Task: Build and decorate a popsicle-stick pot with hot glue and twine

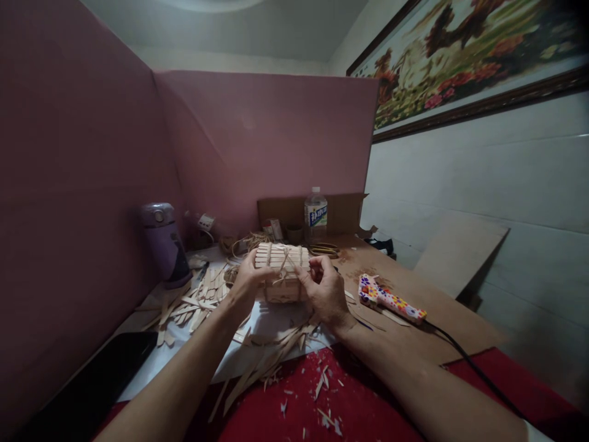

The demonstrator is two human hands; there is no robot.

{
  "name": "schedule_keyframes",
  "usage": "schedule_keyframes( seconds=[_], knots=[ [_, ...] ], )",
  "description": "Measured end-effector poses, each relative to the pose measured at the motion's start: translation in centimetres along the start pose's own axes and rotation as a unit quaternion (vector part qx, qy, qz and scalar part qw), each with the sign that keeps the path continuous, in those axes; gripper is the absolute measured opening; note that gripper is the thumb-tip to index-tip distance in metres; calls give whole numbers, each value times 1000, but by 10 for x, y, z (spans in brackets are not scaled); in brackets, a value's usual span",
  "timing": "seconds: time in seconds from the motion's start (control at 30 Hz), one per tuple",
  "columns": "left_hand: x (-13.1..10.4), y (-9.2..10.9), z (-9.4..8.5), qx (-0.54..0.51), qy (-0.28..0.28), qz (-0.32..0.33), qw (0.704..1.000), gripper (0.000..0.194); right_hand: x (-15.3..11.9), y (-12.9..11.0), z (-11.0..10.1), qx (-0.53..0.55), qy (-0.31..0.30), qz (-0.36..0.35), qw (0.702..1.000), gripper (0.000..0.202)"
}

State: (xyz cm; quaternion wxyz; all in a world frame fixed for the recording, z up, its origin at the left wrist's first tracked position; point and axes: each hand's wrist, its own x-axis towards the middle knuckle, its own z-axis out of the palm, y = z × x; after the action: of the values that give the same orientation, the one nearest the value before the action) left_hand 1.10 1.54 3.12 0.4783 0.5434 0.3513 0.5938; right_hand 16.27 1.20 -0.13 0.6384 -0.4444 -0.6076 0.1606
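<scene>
Between my two hands is a small chest made of wooden craft sticks, with a rounded slatted lid and bands of twine around it. My left hand grips its left end, thumb toward the front and fingers partly hidden behind. At the right end my right hand is closed, its thumb and fingers against the lid's edge near a twine bow. Part of the right fingertips is hidden by the hand itself. White paper lies beneath the chest.
Loose craft sticks are heaped to the left, near a purple flask and a black phone. A flowered glue gun with a cord lies right. Scissors and a plastic bottle are behind. Shavings litter the red cloth.
</scene>
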Motion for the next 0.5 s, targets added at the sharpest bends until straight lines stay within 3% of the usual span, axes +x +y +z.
schedule_keyframes(
  seconds=[0.5],
  knots=[
    [5,-5,1,21,37,14,999,47,-1,-1,-1,-4,-4,2,1000,27]
  ],
)
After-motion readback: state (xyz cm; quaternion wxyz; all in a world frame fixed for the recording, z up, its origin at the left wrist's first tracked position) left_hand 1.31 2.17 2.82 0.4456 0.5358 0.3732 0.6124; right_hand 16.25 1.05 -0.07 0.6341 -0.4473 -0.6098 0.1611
